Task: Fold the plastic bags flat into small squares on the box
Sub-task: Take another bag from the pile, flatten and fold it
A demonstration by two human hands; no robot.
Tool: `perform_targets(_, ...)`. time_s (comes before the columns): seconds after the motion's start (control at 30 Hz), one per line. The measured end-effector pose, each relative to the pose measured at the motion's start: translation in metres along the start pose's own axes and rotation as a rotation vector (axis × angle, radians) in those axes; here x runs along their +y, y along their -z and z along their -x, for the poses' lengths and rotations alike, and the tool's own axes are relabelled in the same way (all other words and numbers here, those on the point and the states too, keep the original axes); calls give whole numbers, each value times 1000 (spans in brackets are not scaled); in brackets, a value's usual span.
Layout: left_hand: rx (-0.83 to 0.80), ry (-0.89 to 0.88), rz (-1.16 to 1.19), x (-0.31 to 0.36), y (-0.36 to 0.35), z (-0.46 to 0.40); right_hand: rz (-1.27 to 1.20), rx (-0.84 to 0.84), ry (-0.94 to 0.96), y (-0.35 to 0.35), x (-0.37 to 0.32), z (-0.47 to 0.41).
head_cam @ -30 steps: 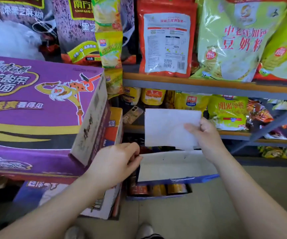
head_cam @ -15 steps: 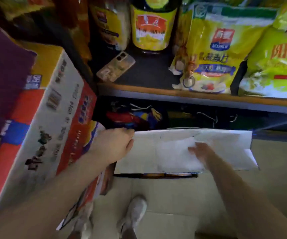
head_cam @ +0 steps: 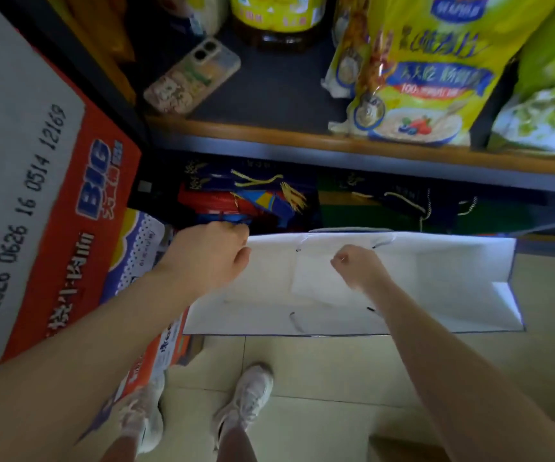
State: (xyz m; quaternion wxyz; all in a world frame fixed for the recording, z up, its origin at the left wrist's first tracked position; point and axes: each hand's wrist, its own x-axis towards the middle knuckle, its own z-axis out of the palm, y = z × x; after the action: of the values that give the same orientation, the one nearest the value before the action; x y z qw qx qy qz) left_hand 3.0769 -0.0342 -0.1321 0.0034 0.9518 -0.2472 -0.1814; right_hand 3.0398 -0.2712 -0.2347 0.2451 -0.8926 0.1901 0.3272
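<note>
Both hands have come closer together over the white box top [head_cam: 436, 278] since a moment ago. The left hand [head_cam: 213, 255] sits at the box's 9 o'clock edge, fingers curled; I cannot tell if it grips anything. The right hand [head_cam: 357, 266] is bunched, pressing on the folded white bag [head_cam: 316, 281] lying flat mid-box. A phone [head_cam: 191, 76] rests at 12 o'clock on the shelf [head_cam: 302, 138].

Two hands over a white box lid below a stocked shop shelf

The left hand [head_cam: 218, 251] is curled at the upper left corner of the white box [head_cam: 436, 285]; the right hand [head_cam: 357, 266], also curled, rests on a folded plastic bag [head_cam: 316, 281] at frame centre. A phone [head_cam: 192, 76] lies on the shelf [head_cam: 269, 95] at upper centre, with an oatmeal bag [head_cam: 416, 71] to its right.
</note>
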Motion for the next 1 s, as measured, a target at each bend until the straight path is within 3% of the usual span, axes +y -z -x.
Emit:
perform_targets(0.13,-82,36,-64,6,71,29,125,41,133,66,-43,69)
perform_targets(0.3,37,64,-46,5,200,87,172,204,354,164,-111,175)
perform_targets(0.57,590,71,38,-40,352,204,111,495,749,243,-258,310)
perform_targets(0.7,730,99,61,-98,390,251,96,570,908,248,-332,360)
perform_targets(0.87,730,294,34,-209,406,292,108,577,1027,230,-420,401)
perform_targets(1.0,724,368,-16,-306,408,306,111,689,1045,201,-502,403)
